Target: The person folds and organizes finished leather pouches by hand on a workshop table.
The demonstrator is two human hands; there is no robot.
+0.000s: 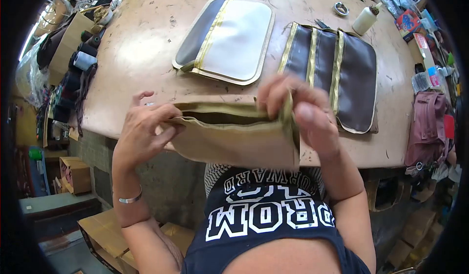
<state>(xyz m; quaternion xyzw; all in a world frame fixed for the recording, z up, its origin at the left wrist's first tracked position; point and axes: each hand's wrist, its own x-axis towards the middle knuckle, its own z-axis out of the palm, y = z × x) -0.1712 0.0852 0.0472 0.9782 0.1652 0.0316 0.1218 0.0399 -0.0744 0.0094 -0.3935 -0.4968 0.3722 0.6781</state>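
Note:
A tan fabric pouch [234, 144] with an olive lining is held up at the table's front edge, its mouth gaping upward. My left hand [149, 127] pinches the pouch's left top corner between thumb and fingers. At the opposite corner, my right hand [305, 112] is blurred by motion, its fingers curled over the rim and the olive edge there. Beyond the pouch lies a flat panel [234, 39] in white and grey with a gold zipper strip. A dark brown panel [357, 78] with several gold zipper strips lies past my right hand.
The work table [137, 54] has worn marks. Thread spools [85, 60] line its left side. A white glue bottle [366, 19] and a metal ring [340, 8] are at the back right. A mauve bag [427, 122] hangs at the right edge. Cardboard boxes [110, 235] stand below.

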